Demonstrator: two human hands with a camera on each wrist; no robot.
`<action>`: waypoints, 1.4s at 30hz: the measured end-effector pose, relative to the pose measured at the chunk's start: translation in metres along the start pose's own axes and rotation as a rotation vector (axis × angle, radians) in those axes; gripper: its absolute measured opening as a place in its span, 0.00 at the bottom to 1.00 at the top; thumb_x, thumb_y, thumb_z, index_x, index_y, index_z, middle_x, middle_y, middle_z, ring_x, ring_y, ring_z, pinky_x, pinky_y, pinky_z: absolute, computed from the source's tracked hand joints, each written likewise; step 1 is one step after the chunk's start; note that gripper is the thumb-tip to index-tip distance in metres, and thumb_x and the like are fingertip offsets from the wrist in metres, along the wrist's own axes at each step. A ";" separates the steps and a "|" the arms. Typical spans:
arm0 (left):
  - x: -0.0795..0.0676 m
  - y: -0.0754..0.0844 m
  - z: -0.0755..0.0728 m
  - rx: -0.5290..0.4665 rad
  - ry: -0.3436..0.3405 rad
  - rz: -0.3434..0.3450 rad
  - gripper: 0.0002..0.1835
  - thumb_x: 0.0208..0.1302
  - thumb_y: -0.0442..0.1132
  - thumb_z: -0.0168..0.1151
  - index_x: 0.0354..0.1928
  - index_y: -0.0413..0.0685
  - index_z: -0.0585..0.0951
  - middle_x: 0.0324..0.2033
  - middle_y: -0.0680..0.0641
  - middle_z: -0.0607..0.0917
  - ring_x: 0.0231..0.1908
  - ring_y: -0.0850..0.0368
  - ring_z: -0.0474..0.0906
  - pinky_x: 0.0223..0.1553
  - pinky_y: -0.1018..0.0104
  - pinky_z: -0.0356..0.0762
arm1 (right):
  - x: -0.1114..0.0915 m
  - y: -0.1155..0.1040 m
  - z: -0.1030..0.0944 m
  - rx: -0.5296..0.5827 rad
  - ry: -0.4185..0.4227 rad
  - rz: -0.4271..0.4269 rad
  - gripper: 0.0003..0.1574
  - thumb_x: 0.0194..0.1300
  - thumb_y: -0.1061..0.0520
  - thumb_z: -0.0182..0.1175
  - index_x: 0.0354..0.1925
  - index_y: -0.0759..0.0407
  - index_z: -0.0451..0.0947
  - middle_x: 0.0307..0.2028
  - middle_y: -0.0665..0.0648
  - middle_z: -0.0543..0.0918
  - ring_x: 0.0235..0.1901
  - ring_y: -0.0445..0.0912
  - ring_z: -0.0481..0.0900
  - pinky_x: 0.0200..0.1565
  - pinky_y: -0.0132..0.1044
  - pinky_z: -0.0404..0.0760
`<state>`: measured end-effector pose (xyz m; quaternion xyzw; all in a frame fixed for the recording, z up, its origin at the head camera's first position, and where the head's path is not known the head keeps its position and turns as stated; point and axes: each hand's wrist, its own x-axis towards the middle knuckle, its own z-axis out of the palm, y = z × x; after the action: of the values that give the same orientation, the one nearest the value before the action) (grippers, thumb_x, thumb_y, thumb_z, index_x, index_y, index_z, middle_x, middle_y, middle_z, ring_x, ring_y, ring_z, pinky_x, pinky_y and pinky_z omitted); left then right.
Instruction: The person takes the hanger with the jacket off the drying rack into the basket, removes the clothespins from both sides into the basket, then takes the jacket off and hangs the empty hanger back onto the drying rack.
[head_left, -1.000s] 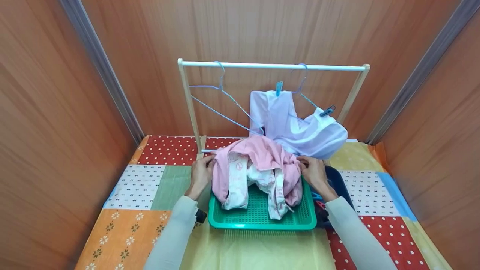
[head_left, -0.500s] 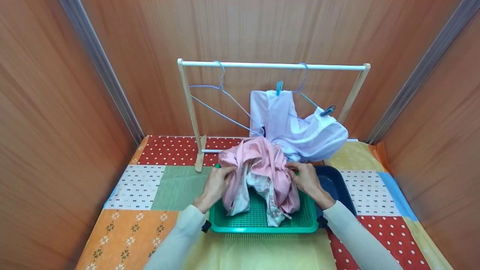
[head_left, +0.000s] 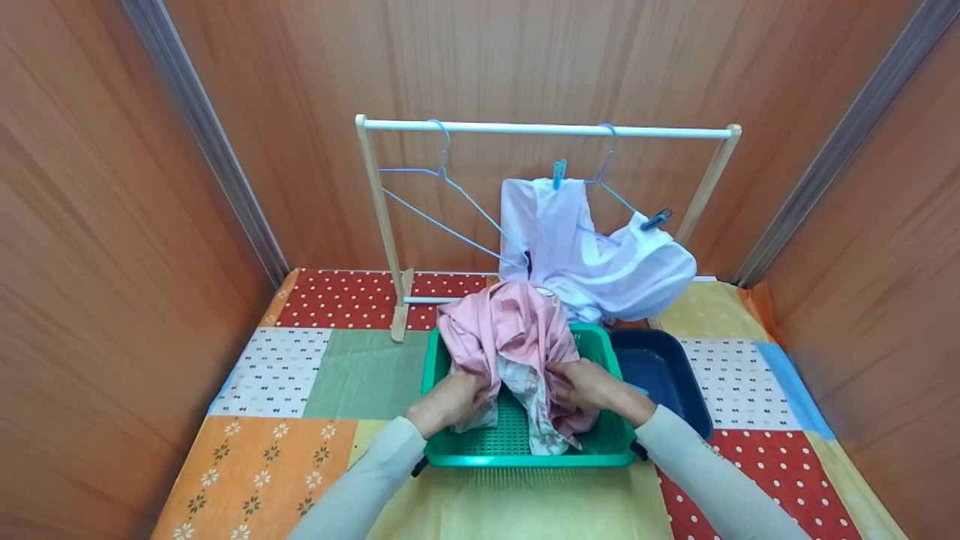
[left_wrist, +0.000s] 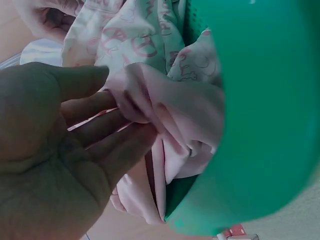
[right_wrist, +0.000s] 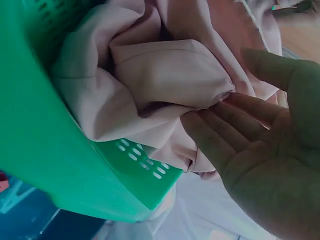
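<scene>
A pink garment with white panels printed in pink lies bunched in a green perforated basket, its upper part heaped at the back rim. My left hand touches its left side. In the left wrist view the left hand's fingers rest against a pink fold, fairly straight, the thumb apart from them. On the garment's right side is my right hand. The right wrist view shows the right hand's fingers extended, fingertips at a pink fold, thumb lifted away.
Behind the basket stands a rack with a bare hanger and a white garment. A blue clothespin and a dark clothespin clip that garment. A dark blue tray sits right of the basket, on the patchwork cloth.
Both hands have come from the garment's outer sides inward and toward me, and their grip on it has loosened. The garment is gathered narrower and its top has sunk lower.
</scene>
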<state>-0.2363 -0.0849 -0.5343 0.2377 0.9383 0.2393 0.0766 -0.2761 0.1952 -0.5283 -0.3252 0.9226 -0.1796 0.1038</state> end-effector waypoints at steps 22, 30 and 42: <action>0.038 -0.039 -0.057 -0.185 0.372 -0.103 0.25 0.63 0.37 0.66 0.62 0.39 0.76 0.58 0.38 0.80 0.59 0.41 0.77 0.62 0.46 0.73 | 0.025 0.017 -0.047 0.102 0.359 0.118 0.26 0.66 0.56 0.63 0.61 0.59 0.76 0.57 0.63 0.80 0.51 0.58 0.82 0.51 0.54 0.81; 0.051 -0.057 -0.061 -0.291 0.248 -0.199 0.35 0.62 0.42 0.69 0.70 0.46 0.68 0.65 0.40 0.75 0.65 0.42 0.71 0.66 0.43 0.67 | 0.053 0.033 -0.043 0.175 0.292 0.164 0.41 0.65 0.49 0.65 0.71 0.58 0.63 0.67 0.65 0.69 0.66 0.62 0.69 0.63 0.60 0.69; 0.072 -0.064 -0.045 -0.247 0.121 -0.257 0.38 0.65 0.47 0.65 0.74 0.48 0.62 0.72 0.41 0.66 0.73 0.43 0.60 0.72 0.45 0.57 | 0.073 0.046 -0.035 0.364 0.141 0.299 0.53 0.66 0.48 0.62 0.77 0.60 0.46 0.72 0.69 0.62 0.69 0.63 0.64 0.68 0.57 0.65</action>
<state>-0.3368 -0.1177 -0.5284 0.0901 0.9273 0.3546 0.0786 -0.3687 0.1906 -0.5201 -0.1475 0.9179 -0.3477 0.1216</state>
